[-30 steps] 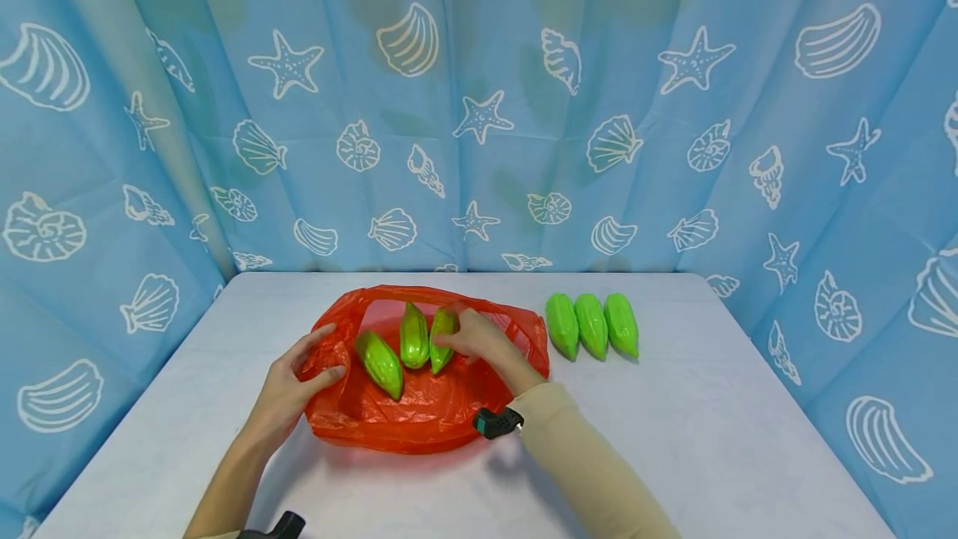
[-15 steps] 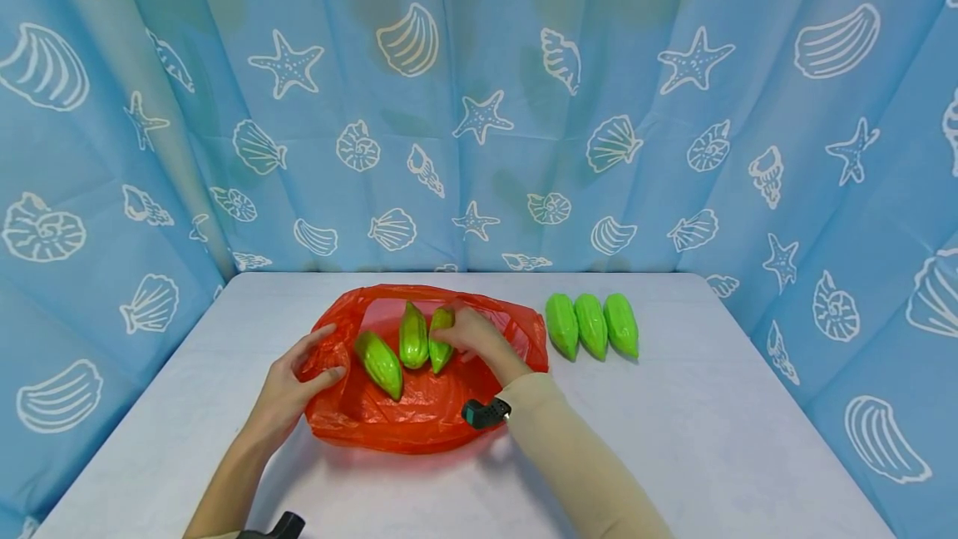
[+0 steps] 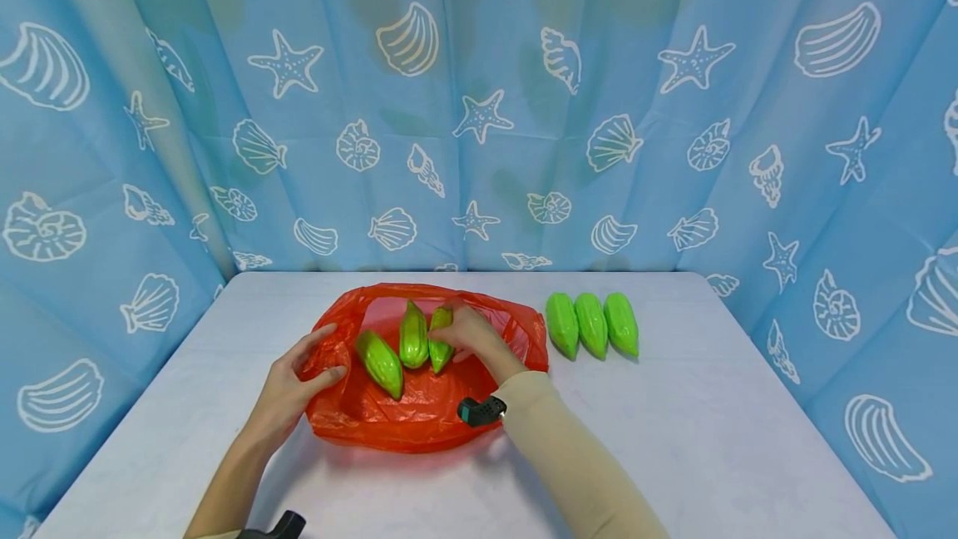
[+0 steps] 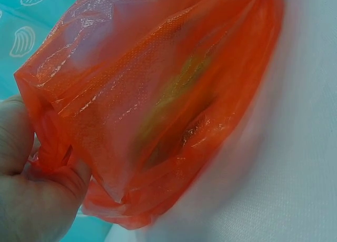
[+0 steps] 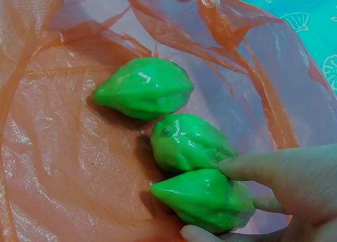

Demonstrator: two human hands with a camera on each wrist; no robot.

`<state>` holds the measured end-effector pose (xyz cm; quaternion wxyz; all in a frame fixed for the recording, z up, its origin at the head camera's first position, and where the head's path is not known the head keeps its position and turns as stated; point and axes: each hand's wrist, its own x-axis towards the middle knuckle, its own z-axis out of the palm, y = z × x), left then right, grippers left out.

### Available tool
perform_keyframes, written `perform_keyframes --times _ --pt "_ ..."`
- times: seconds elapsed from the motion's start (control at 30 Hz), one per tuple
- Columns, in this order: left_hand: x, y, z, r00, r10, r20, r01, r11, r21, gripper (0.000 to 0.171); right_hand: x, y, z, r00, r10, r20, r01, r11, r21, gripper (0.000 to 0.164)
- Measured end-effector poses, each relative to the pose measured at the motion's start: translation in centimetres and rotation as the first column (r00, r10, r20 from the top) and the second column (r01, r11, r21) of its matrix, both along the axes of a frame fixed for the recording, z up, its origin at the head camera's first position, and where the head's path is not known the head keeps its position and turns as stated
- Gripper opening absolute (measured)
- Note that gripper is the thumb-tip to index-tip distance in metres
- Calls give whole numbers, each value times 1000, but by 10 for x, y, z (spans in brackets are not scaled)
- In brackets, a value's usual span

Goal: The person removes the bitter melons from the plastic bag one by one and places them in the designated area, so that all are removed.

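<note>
A red plastic bag (image 3: 404, 437) lies with its mouth wide open, left of the table's middle. My left hand (image 3: 286, 389) holds the bag's left edge, with folds of film between thumb and fingers in the left wrist view. Inside lie three glossy green ribbed star fruits: one tilted at the left (image 3: 380, 365), one in the middle (image 3: 413, 338), and one at the right (image 3: 441, 339). My right hand (image 3: 479, 338) reaches into the bag and grips the right star fruit (image 5: 210, 200) between thumb and fingers. That fruit's blunt end is partly covered by my fingers.
Three more star fruits (image 3: 592, 326) stand in a row on the white table (image 3: 718, 439), just right of the bag. A blue curtain (image 3: 479, 123) with white shells and starfish hangs behind the table and along both sides.
My right hand and forearm have shifted slightly left, and the right star fruit has moved a touch toward the middle one. My left hand and the bag have stayed nearly still.
</note>
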<state>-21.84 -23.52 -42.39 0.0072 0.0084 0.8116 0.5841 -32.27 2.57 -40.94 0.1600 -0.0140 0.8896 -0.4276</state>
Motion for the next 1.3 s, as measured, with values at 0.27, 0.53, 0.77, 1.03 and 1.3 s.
perform_keyframes --times 0.27,0.53,0.77,1.03,1.3 --pt "-1 1 -2 1000 -3 -10 3 1000 5 71 1 2 1 1000 13 7 -12 999 -37 65" --pt "-1 1 -2 1000 -5 -12 6 1000 10 72 5 4 4 999 28 22 -27 999 -46 65" --pt "-1 1 -1 1000 -10 -17 10 1000 5 71 10 6 8 997 78 27 -77 996 -38 67" --pt "0 0 -2 1000 -7 -11 7 1000 10 72 19 10 9 993 121 7 -121 993 -10 65" --pt "0 0 -1 1000 -7 -4 7 1000 12 73 28 15 11 989 147 -12 -147 989 4 66"
